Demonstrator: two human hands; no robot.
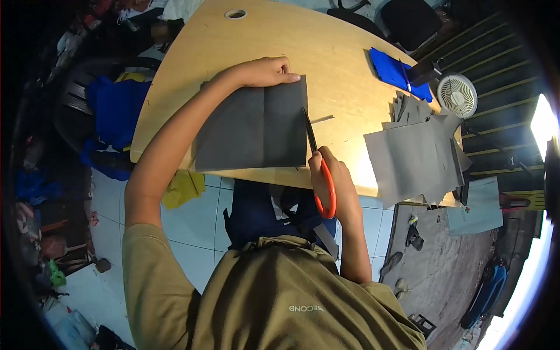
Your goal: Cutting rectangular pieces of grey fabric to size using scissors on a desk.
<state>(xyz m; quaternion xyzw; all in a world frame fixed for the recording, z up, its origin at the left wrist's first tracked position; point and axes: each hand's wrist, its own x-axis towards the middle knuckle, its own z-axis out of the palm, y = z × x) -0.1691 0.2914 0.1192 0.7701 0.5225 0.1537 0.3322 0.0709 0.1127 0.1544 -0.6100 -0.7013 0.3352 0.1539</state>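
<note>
A dark grey sheet (233, 128), fabric-like and with a crease down its right half, lies at the table's near edge. My left hand (269, 72) is closed at its far right corner, with the thumb pressed on the edge. In my right hand (341, 184) is a pair of scissors (326, 192) with orange-red handles. Their dark blades point away from me along the sheet's right edge; how far apart they are is hard to make out. A thin grey offcut (322, 119) rests just right of the blades.
To the right, a pile of grey sheets (408, 157) overhangs the wooden table's (326, 35) near edge. Beyond it are folded blue cloth (394, 73) and a small white fan (457, 96). A tape roll (235, 14) sits at the far side. Blue cloth (119, 111) covers a chair at left.
</note>
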